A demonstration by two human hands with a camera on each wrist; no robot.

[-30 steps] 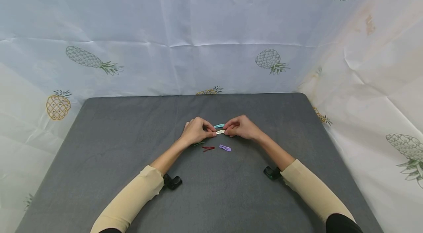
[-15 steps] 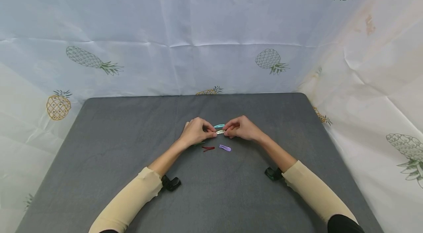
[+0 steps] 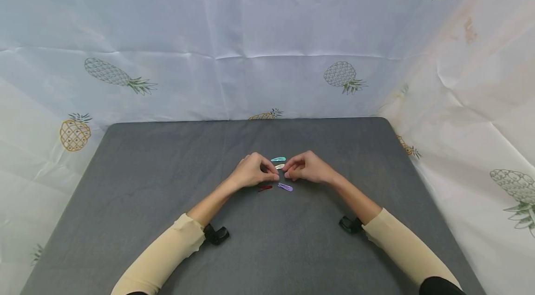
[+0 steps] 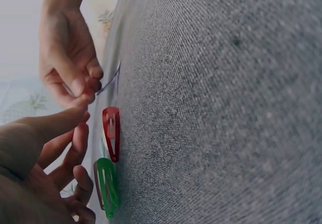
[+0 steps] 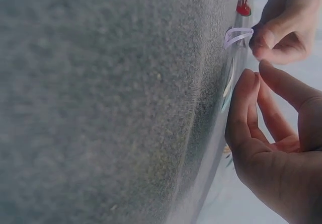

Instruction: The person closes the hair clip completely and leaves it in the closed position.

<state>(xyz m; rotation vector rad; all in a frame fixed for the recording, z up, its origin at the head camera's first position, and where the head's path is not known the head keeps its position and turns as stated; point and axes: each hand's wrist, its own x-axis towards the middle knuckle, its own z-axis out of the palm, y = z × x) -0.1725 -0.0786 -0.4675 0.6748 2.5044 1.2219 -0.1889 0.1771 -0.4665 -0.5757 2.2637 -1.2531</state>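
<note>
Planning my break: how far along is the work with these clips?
Apparently done: the teal clip and pale yellow clip, side by side at the back. In hand: no clip shows gripped by the left hand or right hand. Probably left: the purple clip and red clip in front, and the green clip beside the red.

Backdrop [image 3: 267, 16] — behind table [image 3: 276, 258] | front clips [image 3: 285, 187] — on table | rear clips [image 3: 278, 159] behind those
</note>
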